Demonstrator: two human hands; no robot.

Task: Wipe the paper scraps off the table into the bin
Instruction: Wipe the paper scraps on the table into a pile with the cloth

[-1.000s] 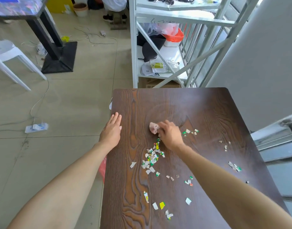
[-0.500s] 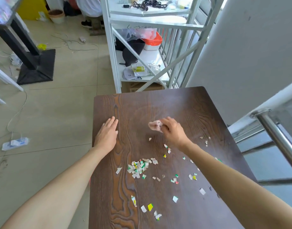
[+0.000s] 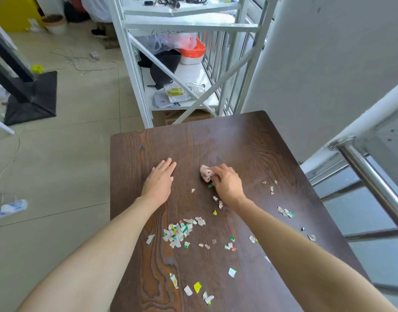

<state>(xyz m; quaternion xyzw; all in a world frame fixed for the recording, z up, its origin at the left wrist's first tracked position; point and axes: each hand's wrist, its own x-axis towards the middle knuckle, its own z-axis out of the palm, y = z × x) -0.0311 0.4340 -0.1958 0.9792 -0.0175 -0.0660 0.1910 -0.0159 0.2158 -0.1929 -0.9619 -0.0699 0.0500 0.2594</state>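
A dark wooden table (image 3: 238,140) fills the lower middle. Several paper scraps lie on it: a dense pile (image 3: 180,230) near the centre, loose bits near the front (image 3: 196,287) and at the right edge (image 3: 284,211). My right hand (image 3: 227,183) is shut on a small pinkish cloth (image 3: 205,173) pressed to the tabletop, just beyond the scraps. My left hand (image 3: 159,181) lies flat on the table, fingers together, holding nothing. No bin is in view.
A white metal shelf rack (image 3: 171,64) with bags and boxes stands right behind the table's far edge. A grey wall (image 3: 328,64) and steel handrail (image 3: 373,183) close in on the right. Tiled floor with a power strip (image 3: 9,209) lies to the left.
The view has shifted, so the table sits further right and lower in frame. My right hand with the cloth stays beyond the scrap pile. My left hand now rests further onto the tabletop.
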